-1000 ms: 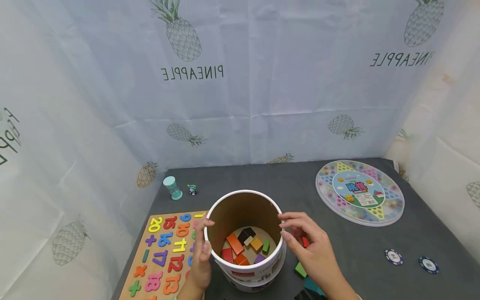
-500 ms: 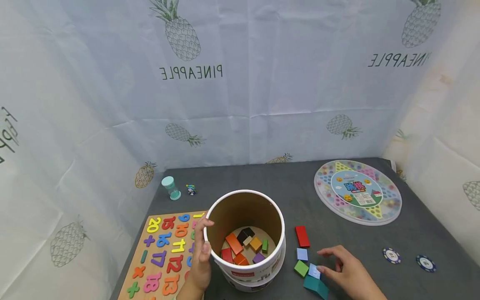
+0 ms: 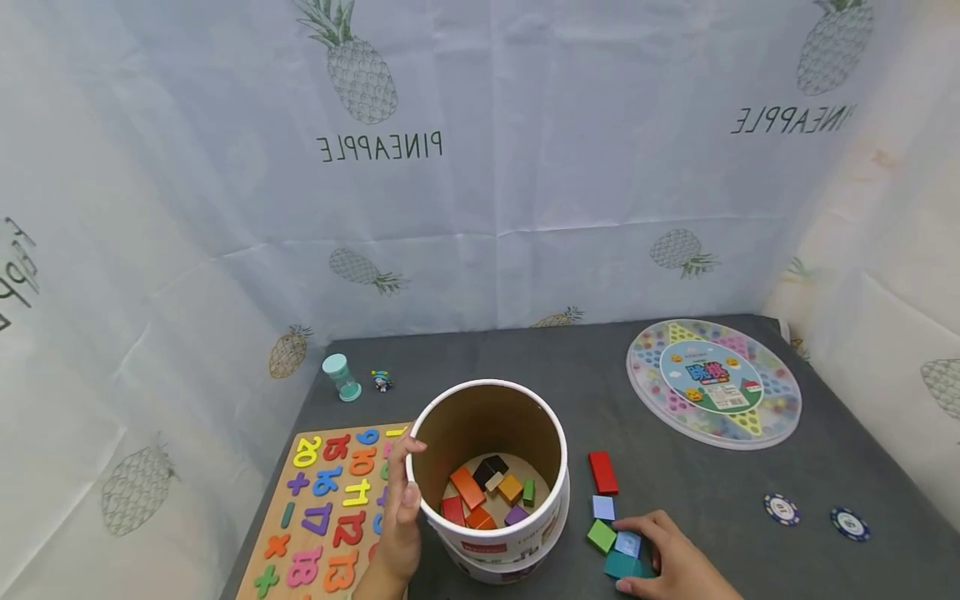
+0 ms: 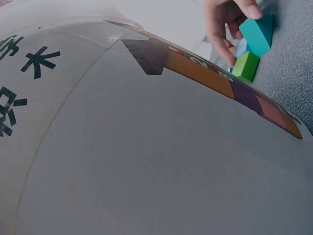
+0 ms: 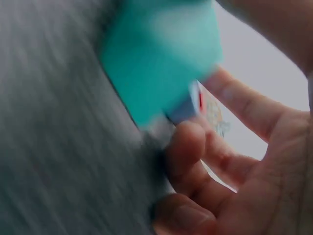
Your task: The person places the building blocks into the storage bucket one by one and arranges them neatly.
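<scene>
My left hand (image 3: 399, 533) holds the white round bucket (image 3: 517, 546) at its left rim, fingertips hooked over the edge and thumb outside. Inside lie several coloured wooden blocks, among them an orange block (image 3: 468, 487) and a black one (image 3: 491, 468). Right of the bucket, my right hand (image 3: 675, 560) curls its thumb and fingers around a teal block (image 3: 619, 565) on the table. A light blue block (image 3: 627, 544) sits between the fingers, against the teal one. Beside them are a green block (image 3: 601, 537), another light blue block (image 3: 603, 507) and a red block (image 3: 603, 472). The right wrist view is blurred.
A number puzzle board (image 3: 300, 517) lies left of the bucket. Behind it stand a teal sand timer (image 3: 342, 379) and a small figurine (image 3: 381, 381). A round Chinese checkers board (image 3: 712, 383) is at the back right, with two poker chips (image 3: 782, 509) nearer.
My right hand has left the bucket's right rim, moved right and down, then closed in around the teal block. My left hand has stayed on the bucket.
</scene>
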A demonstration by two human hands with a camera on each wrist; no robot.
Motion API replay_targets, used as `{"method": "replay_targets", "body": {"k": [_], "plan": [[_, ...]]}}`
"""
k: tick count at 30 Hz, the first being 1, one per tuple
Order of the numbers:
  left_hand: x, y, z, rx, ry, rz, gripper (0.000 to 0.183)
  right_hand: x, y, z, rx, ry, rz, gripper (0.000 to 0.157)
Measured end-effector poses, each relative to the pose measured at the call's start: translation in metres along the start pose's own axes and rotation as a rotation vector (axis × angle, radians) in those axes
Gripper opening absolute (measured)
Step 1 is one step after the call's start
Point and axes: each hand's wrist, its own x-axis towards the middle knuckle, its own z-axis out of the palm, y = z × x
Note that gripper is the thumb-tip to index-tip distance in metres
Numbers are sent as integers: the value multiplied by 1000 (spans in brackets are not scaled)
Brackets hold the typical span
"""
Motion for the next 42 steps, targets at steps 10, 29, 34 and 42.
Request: {"method": "replay_targets", "body": {"k": [10, 29, 34, 42], "plan": [[-2, 0, 0, 8, 21, -6, 43, 4, -18, 7, -97, 249, 130, 54], [-1, 0, 0, 15, 14, 14, 42, 19, -13, -3, -35, 414, 127, 37], [0, 1, -1, 14, 3, 21, 41, 26, -12, -5, -42, 390, 136, 30], [0, 0, -1, -1, -14, 4, 44, 23, -23, -11, -51, 488, 128, 25]]}}
